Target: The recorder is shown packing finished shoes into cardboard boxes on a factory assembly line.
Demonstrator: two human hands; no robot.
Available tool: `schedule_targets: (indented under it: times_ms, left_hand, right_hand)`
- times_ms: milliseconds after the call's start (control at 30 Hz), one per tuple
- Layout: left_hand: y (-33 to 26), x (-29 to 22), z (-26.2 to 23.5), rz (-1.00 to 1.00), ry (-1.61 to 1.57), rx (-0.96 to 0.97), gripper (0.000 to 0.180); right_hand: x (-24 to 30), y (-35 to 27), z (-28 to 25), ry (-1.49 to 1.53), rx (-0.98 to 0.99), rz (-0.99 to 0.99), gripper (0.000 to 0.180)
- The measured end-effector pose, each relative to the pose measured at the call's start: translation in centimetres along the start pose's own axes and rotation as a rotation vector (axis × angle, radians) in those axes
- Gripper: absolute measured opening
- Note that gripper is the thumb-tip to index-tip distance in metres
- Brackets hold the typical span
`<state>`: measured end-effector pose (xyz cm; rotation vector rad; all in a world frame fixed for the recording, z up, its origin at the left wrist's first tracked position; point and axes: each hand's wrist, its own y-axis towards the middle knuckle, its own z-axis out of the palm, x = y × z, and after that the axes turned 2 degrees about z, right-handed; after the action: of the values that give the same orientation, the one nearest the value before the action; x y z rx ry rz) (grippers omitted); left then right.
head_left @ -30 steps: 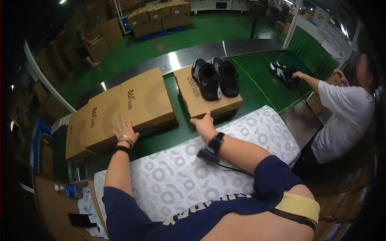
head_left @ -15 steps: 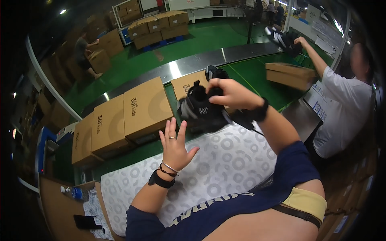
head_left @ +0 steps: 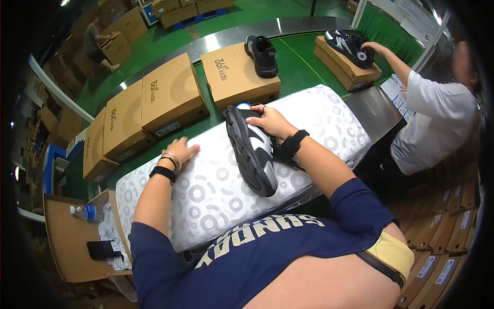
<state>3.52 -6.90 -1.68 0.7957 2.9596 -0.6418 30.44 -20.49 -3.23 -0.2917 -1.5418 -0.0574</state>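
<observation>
My right hand (head_left: 274, 122) grips a black-and-grey sneaker (head_left: 252, 149) by its heel end. The sneaker is tipped on its side, its dark sole turned to the left and its toe toward me. It is at the stack of white patterned wrapping paper (head_left: 206, 190). Something dark, partly hidden, shows beneath my right wrist. My left hand (head_left: 179, 152) lies on the far left part of the paper, fingers apart and holding nothing. Beyond the paper, a black shoe (head_left: 262, 57) sits on a brown shoebox (head_left: 231, 77).
Several closed shoeboxes (head_left: 172, 92) line the green conveyor at left. At right, a co-worker (head_left: 437, 118) touches sneakers (head_left: 350, 49) on another box (head_left: 342, 69). A carton at lower left holds a bottle (head_left: 87, 212) and a phone (head_left: 104, 251). More boxes stand at lower right.
My right hand has brought the sneaker toward me, down to the paper. My left hand has lowered onto the paper. The co-worker's raised shoe is now down on a box. The view has shifted.
</observation>
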Motion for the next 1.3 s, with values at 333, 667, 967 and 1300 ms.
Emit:
schedule_targets:
  times_ms: [333,667,967,1300]
  left_hand:
    - [-2.1,1.0,2.0,-0.14,0.044,0.038,0.07]
    - [-17.2,4.6,4.4,-0.235,-0.347,-0.449,0.057]
    - [-25.3,10.8,12.0,-1.024,0.051,-0.298,0.065]
    - [-25.1,11.3,3.8,-0.198,-0.39,-0.789,0.049]
  right_hand:
    - [-0.9,-3.3,0.7,-0.139,-0.105,-0.05,0.048]
    - [-0.3,-5.4,0.4,0.091,-0.181,-0.065,0.049]
    - [0.2,-0.6,8.1,-0.082,0.078,-0.074,0.051]
    - [5.6,-2.2,8.0,-0.564,-0.047,-0.386,0.068]
